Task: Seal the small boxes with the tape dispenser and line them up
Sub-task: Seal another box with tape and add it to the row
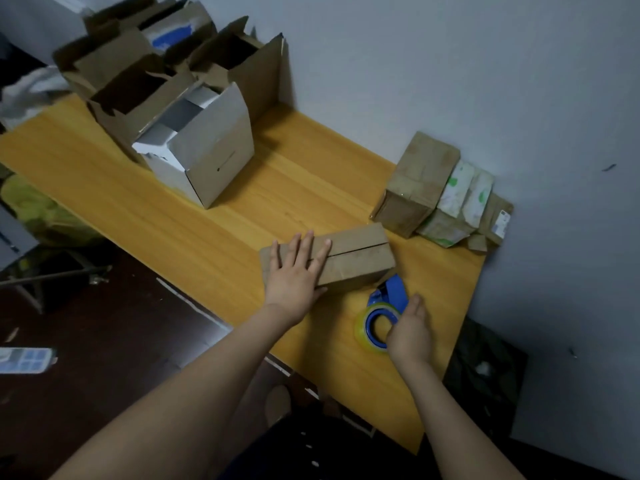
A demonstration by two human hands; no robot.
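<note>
One box [358, 259], long axis left-right; left hand [294, 277] spread atop; right hand [410, 332] grips dispenser [388, 297].

Surface [207, 202]: yellow-orange wood-grain top, with its far edge against the wall [450, 81]. Wall: plain pale grey-blue, with a few small dark marks [608, 167] at right. Floor [104, 341]: dark reddish-brown, visible at the near left of the surface. Black bag [485, 375]: lies beside the surface's right end. Lighting: dim, even, with soft shadows.
</note>
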